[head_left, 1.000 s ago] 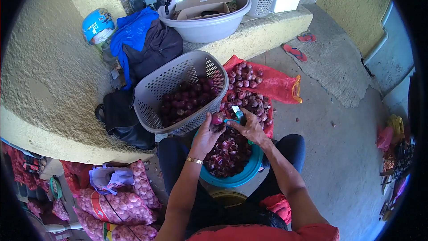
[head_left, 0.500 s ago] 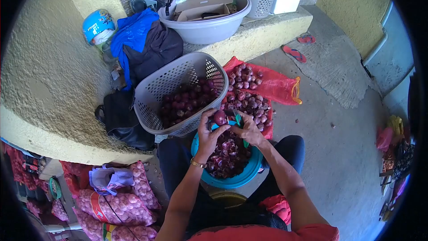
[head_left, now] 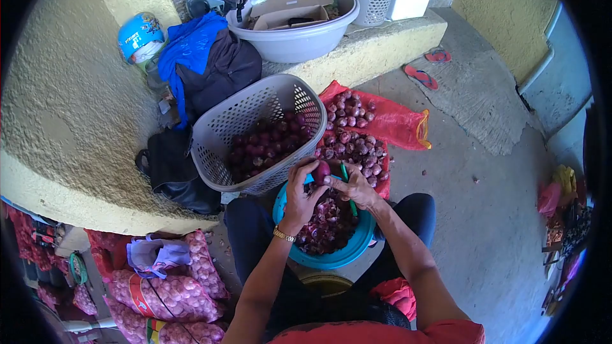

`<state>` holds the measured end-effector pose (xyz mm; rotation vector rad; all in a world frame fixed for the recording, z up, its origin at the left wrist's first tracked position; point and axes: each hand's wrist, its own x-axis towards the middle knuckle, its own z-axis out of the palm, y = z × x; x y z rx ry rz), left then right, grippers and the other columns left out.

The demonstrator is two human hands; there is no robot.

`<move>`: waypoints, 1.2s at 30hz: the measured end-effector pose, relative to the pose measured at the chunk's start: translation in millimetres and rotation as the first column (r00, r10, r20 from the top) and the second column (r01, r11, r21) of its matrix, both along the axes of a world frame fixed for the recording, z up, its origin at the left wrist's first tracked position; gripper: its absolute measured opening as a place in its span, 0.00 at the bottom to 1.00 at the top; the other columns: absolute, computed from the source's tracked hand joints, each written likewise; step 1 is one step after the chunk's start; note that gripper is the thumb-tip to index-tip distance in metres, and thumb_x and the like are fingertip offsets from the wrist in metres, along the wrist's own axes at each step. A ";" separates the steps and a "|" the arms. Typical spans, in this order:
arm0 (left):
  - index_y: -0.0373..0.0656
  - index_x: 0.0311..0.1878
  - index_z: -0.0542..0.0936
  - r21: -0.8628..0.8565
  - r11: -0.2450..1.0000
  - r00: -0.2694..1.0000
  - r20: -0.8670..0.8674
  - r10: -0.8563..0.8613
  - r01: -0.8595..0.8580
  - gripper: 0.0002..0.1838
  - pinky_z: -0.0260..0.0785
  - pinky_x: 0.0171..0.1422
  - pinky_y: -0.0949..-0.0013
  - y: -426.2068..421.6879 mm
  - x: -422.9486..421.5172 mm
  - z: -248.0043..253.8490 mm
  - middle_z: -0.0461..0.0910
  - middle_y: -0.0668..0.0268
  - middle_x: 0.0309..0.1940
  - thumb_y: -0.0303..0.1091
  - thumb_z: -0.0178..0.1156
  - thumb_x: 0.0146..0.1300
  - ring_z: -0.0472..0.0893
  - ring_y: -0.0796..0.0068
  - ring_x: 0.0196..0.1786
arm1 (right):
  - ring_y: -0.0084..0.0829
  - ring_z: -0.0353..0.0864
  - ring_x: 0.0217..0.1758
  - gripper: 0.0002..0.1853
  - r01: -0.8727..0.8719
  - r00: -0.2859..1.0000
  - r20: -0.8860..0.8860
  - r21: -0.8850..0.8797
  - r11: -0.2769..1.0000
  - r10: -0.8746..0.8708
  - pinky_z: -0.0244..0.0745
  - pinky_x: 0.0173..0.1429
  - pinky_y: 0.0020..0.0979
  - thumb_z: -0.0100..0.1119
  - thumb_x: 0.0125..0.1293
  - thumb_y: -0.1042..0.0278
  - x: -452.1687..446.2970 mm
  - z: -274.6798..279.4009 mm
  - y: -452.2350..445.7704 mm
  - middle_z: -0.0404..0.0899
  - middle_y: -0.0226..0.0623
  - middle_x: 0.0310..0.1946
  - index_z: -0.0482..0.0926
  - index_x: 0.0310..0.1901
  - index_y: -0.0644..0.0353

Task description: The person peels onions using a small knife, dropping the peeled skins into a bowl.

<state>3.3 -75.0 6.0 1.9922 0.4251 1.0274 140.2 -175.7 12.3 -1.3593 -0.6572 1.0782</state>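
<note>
My left hand is closed around a red onion, which shows smooth and dark purple between the fingers. Opposite it, my right hand grips a small green-handled knife, and its thumb is at the onion's side. The knife's blade is hard to make out. Below both hands, a blue basin stands between my knees, with loose onion skins in it. Just beyond, unpeeled onions lie on a red mesh sack.
A grey perforated basket holding purple onions stands at the front left. Behind it, a large tub with cardboard sits on a ledge. Sacks of pink bulbs lie at lower left. Slippers are on the floor.
The onion has turned and moved slightly right and up between my fingers. My right hand has tilted, so the knife's green handle shows at a different angle.
</note>
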 end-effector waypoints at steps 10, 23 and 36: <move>0.42 0.58 0.73 -0.693 0.704 0.972 0.236 0.015 0.157 0.18 0.68 0.62 0.64 6.2 18.6 -6.6 0.73 0.63 0.57 0.32 0.60 0.67 0.75 0.68 0.57 | 0.18 0.63 0.17 0.19 0.207 0.969 -0.102 -0.166 0.964 -0.226 0.55 0.19 0.24 0.67 0.61 0.48 41.6 -17.0 26.5 0.66 0.21 0.17 0.75 0.29 0.56; 0.42 0.60 0.74 -0.957 -0.045 0.934 0.267 0.239 0.285 0.16 0.71 0.62 0.61 13.0 45.0 -26.1 0.77 0.62 0.54 0.32 0.53 0.71 0.77 0.69 0.53 | 0.48 0.85 0.37 0.29 0.019 0.929 0.313 -0.570 0.821 0.196 0.78 0.46 0.41 0.76 0.39 0.47 150.0 -292.3 110.8 0.84 0.46 0.31 0.81 0.38 0.62; 0.42 0.57 0.74 -0.956 -0.240 0.953 0.098 0.286 0.170 0.15 0.71 0.59 0.63 18.8 33.7 -19.3 0.77 0.63 0.53 0.29 0.54 0.69 0.79 0.70 0.50 | 0.48 0.80 0.55 0.29 0.084 0.801 0.393 -0.820 0.567 0.451 0.76 0.57 0.46 0.71 0.46 0.53 136.0 -374.3 164.3 0.80 0.50 0.50 0.79 0.50 0.57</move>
